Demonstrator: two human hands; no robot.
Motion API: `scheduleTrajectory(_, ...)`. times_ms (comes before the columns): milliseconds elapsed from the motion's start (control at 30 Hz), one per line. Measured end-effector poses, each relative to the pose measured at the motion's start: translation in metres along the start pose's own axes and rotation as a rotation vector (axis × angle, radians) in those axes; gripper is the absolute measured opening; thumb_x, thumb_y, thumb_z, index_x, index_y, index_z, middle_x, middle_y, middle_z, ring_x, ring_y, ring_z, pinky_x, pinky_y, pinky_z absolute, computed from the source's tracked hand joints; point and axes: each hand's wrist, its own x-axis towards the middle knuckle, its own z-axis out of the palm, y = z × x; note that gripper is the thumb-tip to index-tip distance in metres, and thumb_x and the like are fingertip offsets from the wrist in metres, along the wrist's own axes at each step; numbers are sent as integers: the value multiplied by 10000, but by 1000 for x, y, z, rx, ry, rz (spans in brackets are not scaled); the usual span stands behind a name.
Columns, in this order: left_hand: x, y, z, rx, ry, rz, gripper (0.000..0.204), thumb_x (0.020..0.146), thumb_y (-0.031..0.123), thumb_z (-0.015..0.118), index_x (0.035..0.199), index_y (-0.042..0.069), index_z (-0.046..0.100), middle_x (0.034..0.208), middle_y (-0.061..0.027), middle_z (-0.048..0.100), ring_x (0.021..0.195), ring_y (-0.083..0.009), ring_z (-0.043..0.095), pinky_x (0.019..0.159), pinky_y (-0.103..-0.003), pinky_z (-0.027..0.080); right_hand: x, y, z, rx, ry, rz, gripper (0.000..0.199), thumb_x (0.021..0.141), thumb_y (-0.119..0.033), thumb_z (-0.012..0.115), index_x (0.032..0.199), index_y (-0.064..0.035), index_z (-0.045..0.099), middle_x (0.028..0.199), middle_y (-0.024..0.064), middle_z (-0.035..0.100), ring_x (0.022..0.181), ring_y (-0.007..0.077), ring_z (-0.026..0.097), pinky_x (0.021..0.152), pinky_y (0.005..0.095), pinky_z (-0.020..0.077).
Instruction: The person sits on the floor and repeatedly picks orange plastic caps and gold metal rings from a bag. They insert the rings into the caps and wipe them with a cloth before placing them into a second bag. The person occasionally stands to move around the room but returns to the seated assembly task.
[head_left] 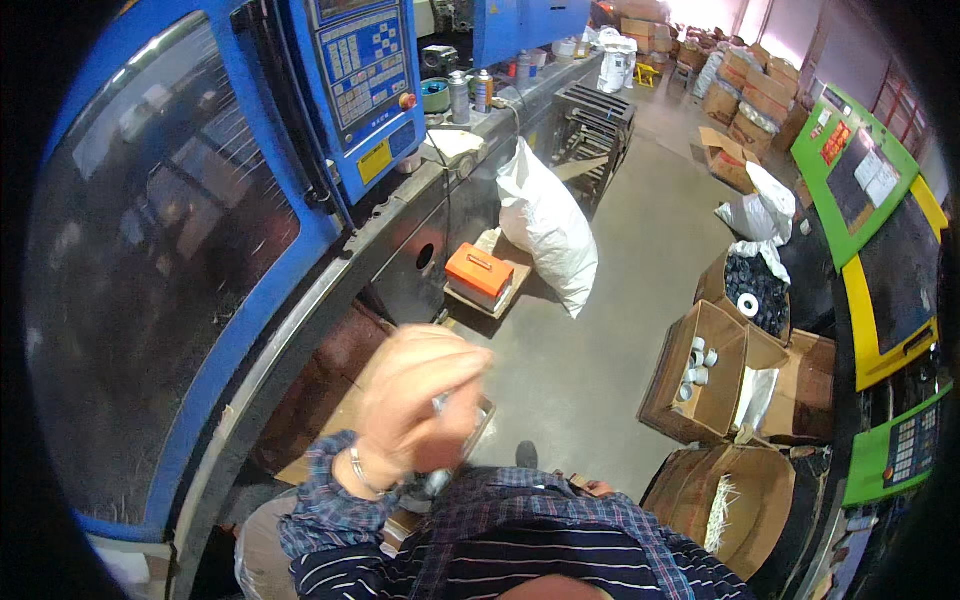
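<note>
My left hand (425,392), with a bracelet at the wrist, is raised in front of me near the blue machine (160,420). Its fingers are curled in and blurred by motion. A small greyish bit shows between them, too unclear to name. Below the hand, partly covered by it and my sleeve, are a cardboard box edge and some grey pieces. Of my right hand (597,488) only a small patch shows beyond my checked shirt, low in the picture. Its fingers are mostly hidden.
An orange toolbox (478,272) and a full white sack (548,228) stand by the machine base. Spray cans (459,98) sit on the ledge. On the right are cardboard boxes (665,400) with grey-white pipe fittings (697,375), black pieces (755,285), and a green machine (850,185).
</note>
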Motion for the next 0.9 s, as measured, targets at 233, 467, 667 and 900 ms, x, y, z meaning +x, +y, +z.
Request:
scheduleTrajectory(233,-102,-33,122,-239,-405,-540,143,871,69,663,1003,23,697,918,-166,689,824,-312,692,717,-370,556,3,11,-11,79,4,-20,353,835,-407,675,914,-65,717,775,57,672,723,208,606,664,409,486)
scheduleTrajectory(467,-143,-43,194,-313,-698,-685,176,918,182,640,1041,65,687,962,-170,694,896,-348,682,769,-388,552,34,9,-59,79,42,-18,319,822,-367,680,891,-58,714,769,53,662,724,212,600,662,420,484)
scheduleTrajectory(667,-131,-61,258,-432,-856,-737,157,922,186,645,1023,73,686,969,-146,699,874,-310,692,761,-369,551,55,22,-99,79,155,-27,289,812,-333,685,872,-52,711,763,50,654,725,214,595,661,429,483)
scheduleTrajectory(900,-103,-66,335,-348,-1166,-681,210,902,198,667,1080,99,713,966,-146,708,866,-285,703,761,-368,543,46,45,-110,143,569,254,202,783,-215,710,844,-22,697,759,68,645,742,214,603,654,435,479)
